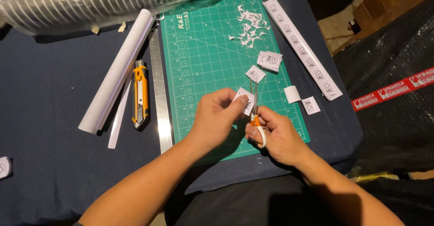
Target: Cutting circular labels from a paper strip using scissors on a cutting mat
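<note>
Head view — left hand (216, 114) pinches paper label (245, 100), right hand (276, 134) scissors (256, 113).

Right hand (276, 135) scissors (256, 113) meet left hand's (216, 116) paper label (246, 100) (over green mat (203, 63)).

Warm overhead light, sharp (corners dim)
</note>
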